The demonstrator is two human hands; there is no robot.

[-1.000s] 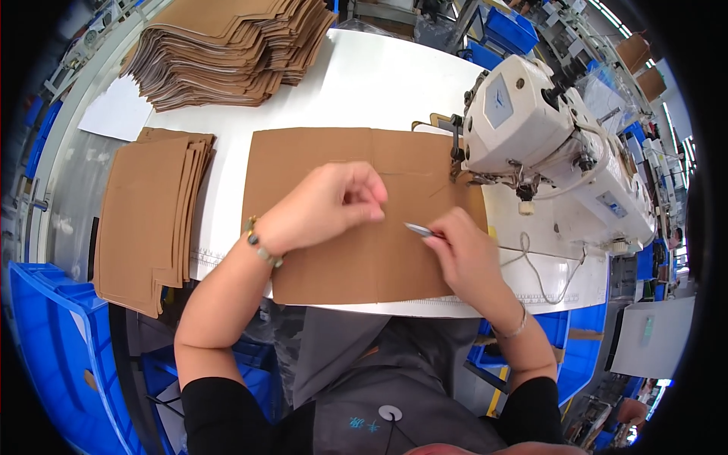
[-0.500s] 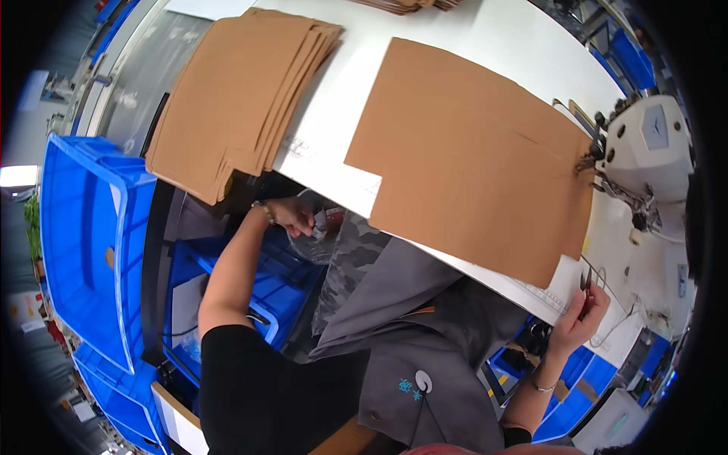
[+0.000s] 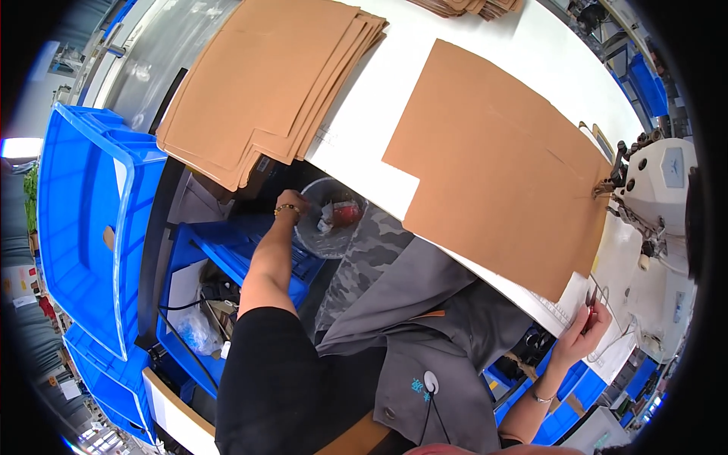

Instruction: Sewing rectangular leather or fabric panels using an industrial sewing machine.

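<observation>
My left hand (image 3: 292,202) is below the table's front edge, at the left rim of a clear round bin (image 3: 312,241). Its fingers are turned away and partly hidden, so whether they grip the rim I cannot make out. Inside the bin lie crumpled whitish scraps (image 3: 326,218) and a red piece (image 3: 346,213). At the table's right front edge, my right hand (image 3: 582,334) is closed around small thread snips (image 3: 591,305), blades pointing up. A large brown flat panel (image 3: 504,174) with notched corners lies on the white table (image 3: 360,144), left of the right hand.
A stack of similar brown panels (image 3: 258,83) overhangs the table's left front edge. The white sewing machine (image 3: 658,182) stands at the right, touching the panel's edge. Blue crates (image 3: 83,227) line the left side, and another blue crate (image 3: 220,243) sits under the table.
My left hand has drawn back from over the scraps to the bin's left rim. The view has shifted, moving the table and panels rightward in the picture. My right hand still holds the snips.
</observation>
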